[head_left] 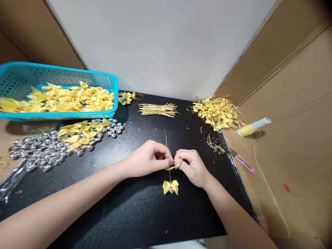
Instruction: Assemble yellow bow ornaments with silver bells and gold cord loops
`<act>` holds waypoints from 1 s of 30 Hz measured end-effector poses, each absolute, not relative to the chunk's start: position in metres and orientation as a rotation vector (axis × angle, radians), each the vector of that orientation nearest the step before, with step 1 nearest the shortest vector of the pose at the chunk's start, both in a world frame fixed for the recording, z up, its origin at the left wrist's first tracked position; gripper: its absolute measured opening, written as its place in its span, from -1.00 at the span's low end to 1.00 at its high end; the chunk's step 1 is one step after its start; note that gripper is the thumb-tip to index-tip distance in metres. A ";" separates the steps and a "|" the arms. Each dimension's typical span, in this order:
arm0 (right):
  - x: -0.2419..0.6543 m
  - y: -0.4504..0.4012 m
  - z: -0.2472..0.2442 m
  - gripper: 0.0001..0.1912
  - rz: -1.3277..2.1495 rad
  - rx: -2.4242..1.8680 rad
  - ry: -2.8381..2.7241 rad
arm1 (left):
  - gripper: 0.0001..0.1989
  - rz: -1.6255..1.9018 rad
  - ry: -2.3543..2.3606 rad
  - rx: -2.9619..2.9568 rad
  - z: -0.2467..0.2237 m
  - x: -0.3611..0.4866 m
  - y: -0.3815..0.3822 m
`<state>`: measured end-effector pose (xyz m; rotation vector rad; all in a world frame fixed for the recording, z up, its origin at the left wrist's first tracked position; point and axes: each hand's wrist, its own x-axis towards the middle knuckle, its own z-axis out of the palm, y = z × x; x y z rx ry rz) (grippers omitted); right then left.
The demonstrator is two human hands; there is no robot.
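Blue perforated basket [57, 115], one, at the far-left corner of the black worktop [124, 214]: holds many loose yellow bows [75, 97]. Silver beads [38, 152], heaped uncontained before the basket toward the left edge; several further bows [77, 140] on top. Gold cord bundle [158, 109], by the far edge. Bows with cord loops, a pile [218, 112], far-right corner. Pale tube [259, 123], beyond the right edge, yellow at its lower part; contents cannot be told. Bow with silver bead [175, 186], mid-worktop toward the near edge, on gold cord [169, 168]; left hand [147, 159] and right hand [194, 167] each pinch the cord at the fingertips.
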<state>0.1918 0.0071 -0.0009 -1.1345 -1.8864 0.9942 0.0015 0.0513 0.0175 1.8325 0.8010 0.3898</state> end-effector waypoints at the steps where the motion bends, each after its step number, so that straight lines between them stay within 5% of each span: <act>1: 0.191 0.007 -0.001 -0.68 1.031 -1.133 -1.859 | -0.84 0.378 0.785 1.781 0.017 0.001 0.052; 12: 0.187 0.005 -0.002 -0.71 1.082 -1.115 -1.745 | -0.87 0.316 0.693 1.535 0.015 0.002 0.054; 18: 0.189 0.005 -0.004 -0.73 1.095 -1.124 -1.589 | -0.60 0.364 0.768 1.720 0.025 -0.004 0.058; 23: 0.188 0.005 0.001 -0.74 1.120 -1.134 -1.612 | -0.84 0.067 1.039 2.129 0.024 -0.013 0.025; 30: 0.186 -0.019 0.002 -0.78 1.098 -1.399 -1.654 | -0.82 0.116 1.141 2.278 0.005 0.002 -0.016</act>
